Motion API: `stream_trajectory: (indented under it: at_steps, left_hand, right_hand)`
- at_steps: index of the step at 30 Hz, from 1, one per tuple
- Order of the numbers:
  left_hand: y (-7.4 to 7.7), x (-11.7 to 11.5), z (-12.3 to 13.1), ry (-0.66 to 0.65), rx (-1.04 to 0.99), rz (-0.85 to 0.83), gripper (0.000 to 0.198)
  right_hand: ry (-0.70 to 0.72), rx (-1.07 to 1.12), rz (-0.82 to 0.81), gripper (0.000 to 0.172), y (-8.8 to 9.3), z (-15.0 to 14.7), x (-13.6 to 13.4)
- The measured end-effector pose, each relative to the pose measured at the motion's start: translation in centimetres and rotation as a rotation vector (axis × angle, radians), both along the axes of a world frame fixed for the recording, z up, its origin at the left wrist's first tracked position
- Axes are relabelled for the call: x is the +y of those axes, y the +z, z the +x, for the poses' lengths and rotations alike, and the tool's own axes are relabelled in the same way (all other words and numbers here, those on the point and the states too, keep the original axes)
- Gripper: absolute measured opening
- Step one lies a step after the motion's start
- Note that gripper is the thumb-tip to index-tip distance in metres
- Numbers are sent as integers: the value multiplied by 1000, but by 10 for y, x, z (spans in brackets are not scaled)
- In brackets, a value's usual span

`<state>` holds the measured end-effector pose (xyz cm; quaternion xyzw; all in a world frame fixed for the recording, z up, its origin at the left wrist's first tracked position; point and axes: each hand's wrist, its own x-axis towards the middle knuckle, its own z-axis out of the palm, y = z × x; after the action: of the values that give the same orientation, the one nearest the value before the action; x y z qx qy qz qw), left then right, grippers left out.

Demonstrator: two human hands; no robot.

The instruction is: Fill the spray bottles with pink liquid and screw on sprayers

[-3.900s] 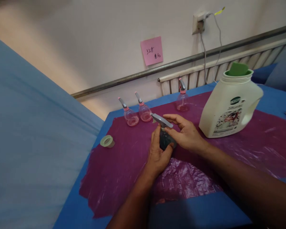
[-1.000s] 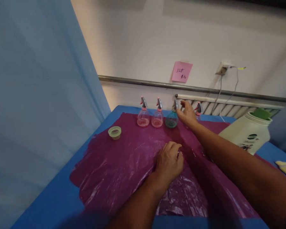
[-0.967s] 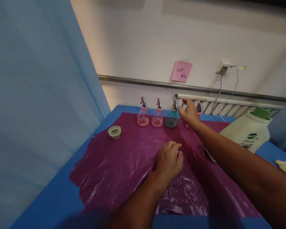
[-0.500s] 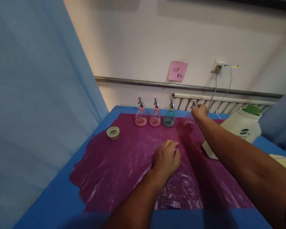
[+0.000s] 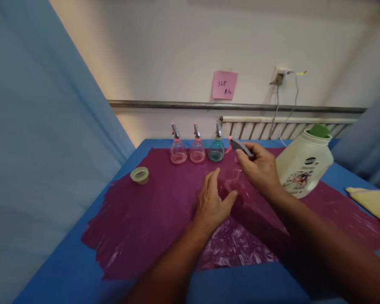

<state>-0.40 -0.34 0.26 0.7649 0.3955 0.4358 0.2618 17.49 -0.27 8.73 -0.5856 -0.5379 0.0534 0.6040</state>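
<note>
My right hand (image 5: 262,168) is closed around the grey and pink trigger head of a clear spray bottle (image 5: 240,145). Its see-through body hangs tilted toward my left hand and is hard to make out against the purple sheet. My left hand (image 5: 213,200) is beside that bottle's body, thumb and fingers apart, holding nothing. Behind the hands stand three upright spray bottles in a row: a clear one with pink parts (image 5: 178,153), a similar clear one (image 5: 197,152) and a teal one (image 5: 216,151). Each has a little liquid at the bottom.
A pale green cap (image 5: 139,175) sits at the left of the purple plastic sheet (image 5: 145,223). A large cream jug (image 5: 304,164) with something green in its mouth stands at right. A yellow cloth (image 5: 372,202) lies farther right. Wall, metal rail (image 5: 177,104) and socket are behind.
My right hand has brought the spray bottle from the back of the sheet nearer and leftward, toward my left hand. My left hand's fingers have spread. The camera view has shifted.
</note>
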Motion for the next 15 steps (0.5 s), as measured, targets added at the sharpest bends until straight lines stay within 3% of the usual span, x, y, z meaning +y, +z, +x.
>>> stream_trajectory:
  at_steps: [3, 8, 13, 15]
  left_hand:
    - [1, -3, 2, -34, 33, -15, 89]
    - [0, -1, 4, -33, 76, -62, 80]
    - [-1, -1, 4, -22, 37, -141, 73]
    - [-1, -2, 3, -35, 32, -163, 76]
  right_hand:
    - [83, 43, 35, 33, -8, -21, -23]
    - [127, 82, 55, 29, -31, -29, -32]
    - [171, 119, 3, 59, -58, -19, -28]
    - [155, 168, -19, 63, -64, -15, -26]
